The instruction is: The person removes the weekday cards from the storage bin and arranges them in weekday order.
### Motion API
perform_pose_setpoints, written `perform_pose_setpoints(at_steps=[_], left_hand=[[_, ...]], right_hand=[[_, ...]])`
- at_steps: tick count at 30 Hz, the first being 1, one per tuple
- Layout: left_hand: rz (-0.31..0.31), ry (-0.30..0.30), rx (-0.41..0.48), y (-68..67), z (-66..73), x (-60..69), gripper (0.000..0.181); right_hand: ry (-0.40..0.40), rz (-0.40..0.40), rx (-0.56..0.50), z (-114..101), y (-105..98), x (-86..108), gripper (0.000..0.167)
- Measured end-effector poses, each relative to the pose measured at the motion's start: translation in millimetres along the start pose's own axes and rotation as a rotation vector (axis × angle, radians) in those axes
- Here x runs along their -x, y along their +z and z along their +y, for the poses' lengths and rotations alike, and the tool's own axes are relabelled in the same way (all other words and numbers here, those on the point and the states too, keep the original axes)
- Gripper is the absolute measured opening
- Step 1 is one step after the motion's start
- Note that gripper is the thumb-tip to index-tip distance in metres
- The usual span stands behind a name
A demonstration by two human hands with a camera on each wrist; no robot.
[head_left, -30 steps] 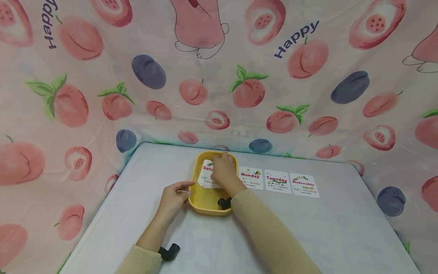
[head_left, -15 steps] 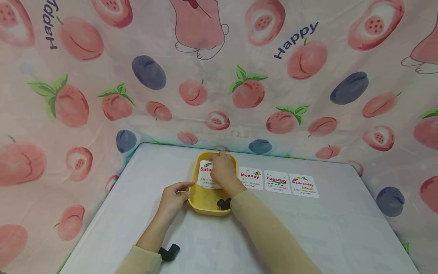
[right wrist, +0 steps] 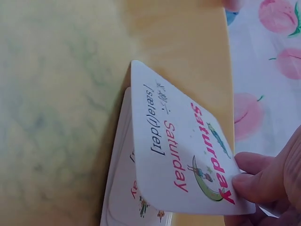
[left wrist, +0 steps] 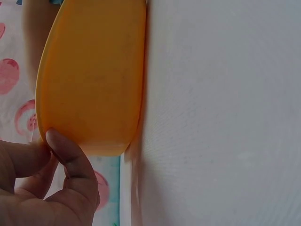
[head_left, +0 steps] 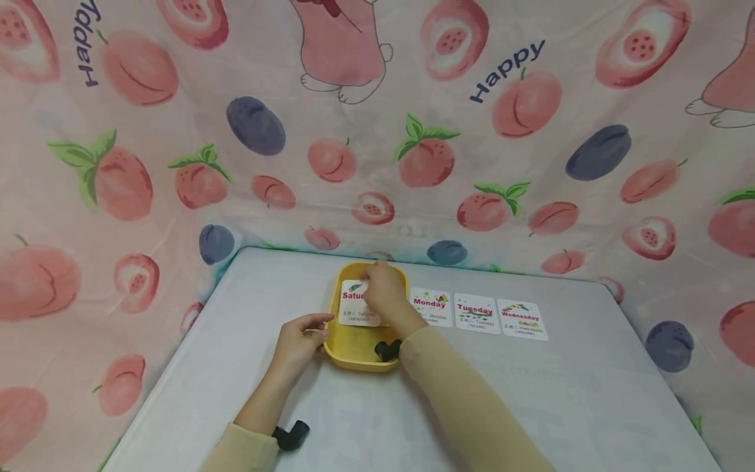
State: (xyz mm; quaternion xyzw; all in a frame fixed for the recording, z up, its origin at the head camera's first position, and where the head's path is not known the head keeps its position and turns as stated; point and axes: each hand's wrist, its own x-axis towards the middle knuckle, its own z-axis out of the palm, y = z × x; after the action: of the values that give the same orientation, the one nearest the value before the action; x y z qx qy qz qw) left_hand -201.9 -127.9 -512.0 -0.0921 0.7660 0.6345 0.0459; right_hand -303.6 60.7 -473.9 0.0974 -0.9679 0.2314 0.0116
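Observation:
A yellow tray (head_left: 354, 357) sits on the white table. My left hand (head_left: 297, 342) pinches its left rim between thumb and fingers, seen closely in the left wrist view. Over the tray, my right hand (head_left: 386, 294) pinches the edge of a white "Saturday" card (right wrist: 162, 122). That card is tilted in the right wrist view, lifted at the pinched end. Beneath it lie several other cards (right wrist: 121, 193) in a loose stack on the tray's floor. In the head view my right hand hides part of the Saturday card's right side.
To the tray's right, a Monday card (head_left: 431, 308), a Tuesday card (head_left: 477, 313) and a Wednesday card (head_left: 522, 320) lie face up in a row. A peach-printed cloth (head_left: 366, 183) hangs behind the table. Black wrist-worn pieces (head_left: 291, 435) show at both sleeves.
The Saturday card has shifted slightly left and toward me, covering more of the card below. My right hand has moved a little left with it. The left hand stays on the rim.

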Motion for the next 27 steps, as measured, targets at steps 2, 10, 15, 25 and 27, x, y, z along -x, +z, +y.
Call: perform_pose_setpoints(at_steps=[2, 10, 15, 25, 27], left_hand=[[0.000, 0.002, -0.001, 0.1, 0.0, 0.2, 0.035], [0.001, -0.002, -0.001, 0.1, 0.0, 0.0, 0.035], [0.003, -0.009, -0.008, 0.0, 0.3, 0.3, 0.035], [0.008, -0.020, -0.022, 0.3, 2.0, 1.9, 0.034], [0.006, -0.019, -0.022, 0.4, 2.0, 1.8, 0.034]], right_hand=[[0.009, -0.005, -0.027, -0.2, -2.1, 0.9, 0.034], [0.104, -0.018, -0.231, 1.2, -7.7, 2.2, 0.036], [0.130, -0.015, -0.317, 4.4, -11.4, 4.8, 0.038], [0.190, 0.009, -0.396, 10.7, -24.2, 8.6, 0.035], [0.204, 0.015, -0.413, 11.8, -28.0, 10.7, 0.033]])
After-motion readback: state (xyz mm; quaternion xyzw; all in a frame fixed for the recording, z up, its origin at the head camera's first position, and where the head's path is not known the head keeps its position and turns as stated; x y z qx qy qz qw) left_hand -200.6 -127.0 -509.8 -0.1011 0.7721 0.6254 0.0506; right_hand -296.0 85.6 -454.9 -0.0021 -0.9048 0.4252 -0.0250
